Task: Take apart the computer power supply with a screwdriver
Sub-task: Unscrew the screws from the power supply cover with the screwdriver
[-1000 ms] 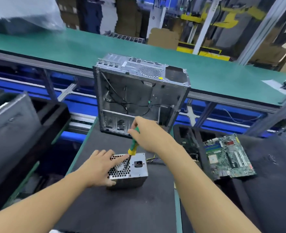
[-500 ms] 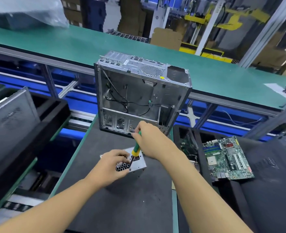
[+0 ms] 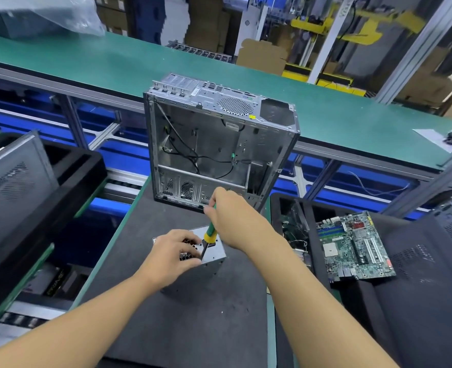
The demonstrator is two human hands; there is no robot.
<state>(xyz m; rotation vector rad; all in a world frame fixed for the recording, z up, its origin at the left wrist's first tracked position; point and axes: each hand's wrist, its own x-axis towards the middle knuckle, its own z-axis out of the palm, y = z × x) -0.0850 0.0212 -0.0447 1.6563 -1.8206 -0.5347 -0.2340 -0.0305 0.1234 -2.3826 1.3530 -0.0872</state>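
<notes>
The silver power supply stands on the dark mat, its perforated grille facing up under my fingers. My left hand grips the box from the left, fingers curled over the grille. My right hand holds the green and yellow screwdriver by its handle. The black shaft points down to the box's near top edge, right beside my left fingertips. The box's left side is hidden by my left hand.
An empty computer case stands upright just behind the power supply. A green motherboard lies on a black tray at the right. A black bin with a grey panel sits at the left. A green conveyor runs behind.
My left hand went from lying flat on the grille to curling around the box. The power supply turned to another side, and the screwdriver tip shifted to its near edge.
</notes>
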